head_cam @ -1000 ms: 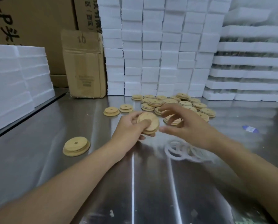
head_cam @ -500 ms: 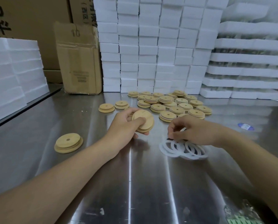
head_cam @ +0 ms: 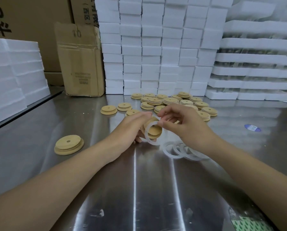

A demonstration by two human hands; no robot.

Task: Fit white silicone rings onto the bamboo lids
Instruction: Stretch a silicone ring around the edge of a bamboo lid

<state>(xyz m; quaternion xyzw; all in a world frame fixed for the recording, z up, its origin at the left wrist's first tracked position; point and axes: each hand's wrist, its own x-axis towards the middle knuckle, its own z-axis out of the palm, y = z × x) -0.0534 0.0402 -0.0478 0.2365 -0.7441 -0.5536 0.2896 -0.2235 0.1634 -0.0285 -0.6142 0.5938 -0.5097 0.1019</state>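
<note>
My left hand [head_cam: 130, 129] grips a round bamboo lid [head_cam: 154, 131] above the steel table, its stepped face tilted toward me. My right hand [head_cam: 181, 124] pinches a white silicone ring [head_cam: 148, 139] between thumb and forefinger and holds it against the lid's smaller step. Several more white rings [head_cam: 182, 151] lie overlapped on the table just below my right wrist. A heap of bamboo lids [head_cam: 172, 102] with centre holes lies behind my hands. One single lid [head_cam: 69, 145] sits apart to the left.
The steel table [head_cam: 139, 189] stretches toward me. White foam blocks [head_cam: 156, 47] are stacked along the back and at the left [head_cam: 14, 72]. A cardboard box [head_cam: 80, 60] stands at the back left. A blue-and-white sticker [head_cam: 252, 127] lies at the right.
My right hand picked one ring from the pile on the table and brought it up to the lid. My left hand turned the lid's stepped side toward the ring.
</note>
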